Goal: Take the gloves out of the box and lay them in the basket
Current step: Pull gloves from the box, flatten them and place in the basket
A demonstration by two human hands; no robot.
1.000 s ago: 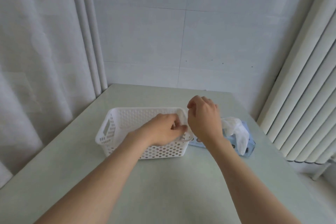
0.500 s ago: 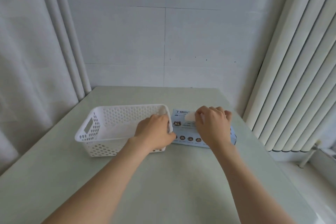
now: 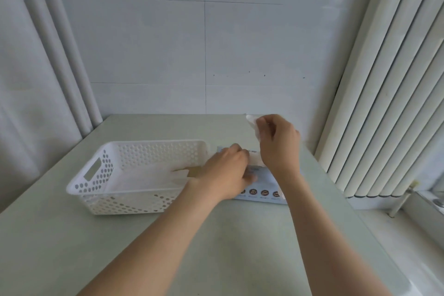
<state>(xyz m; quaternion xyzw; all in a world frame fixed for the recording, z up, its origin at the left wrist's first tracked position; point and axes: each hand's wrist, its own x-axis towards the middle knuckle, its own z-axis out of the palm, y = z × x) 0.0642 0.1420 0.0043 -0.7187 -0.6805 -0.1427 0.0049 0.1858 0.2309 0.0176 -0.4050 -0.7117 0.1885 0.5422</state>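
**Glove halfway out of the box, pinched in the right hand**

The glove (image 3: 251,121) is white and thin. The right hand (image 3: 280,144) pinches it between thumb and curled fingers, raised above the box (image 3: 264,186), with the glove's upper end sticking out past the fingertips and the rest running down behind the hand toward the box top.

The left hand (image 3: 225,173) lies knuckles-up on the near left part of the box. I cannot tell whether its fingers grip anything or only press down, since they are bent out of sight beneath it.

The box is pale blue, with 4 round dark icons along its front edge, and sits just beside the right end of the basket (image 3: 96,196). That white perforated basket holds a flat white layer (image 3: 144,179), probably gloves.

Both stand on a pale green table (image 3: 240,252) set against a tiled wall (image 3: 204,43).
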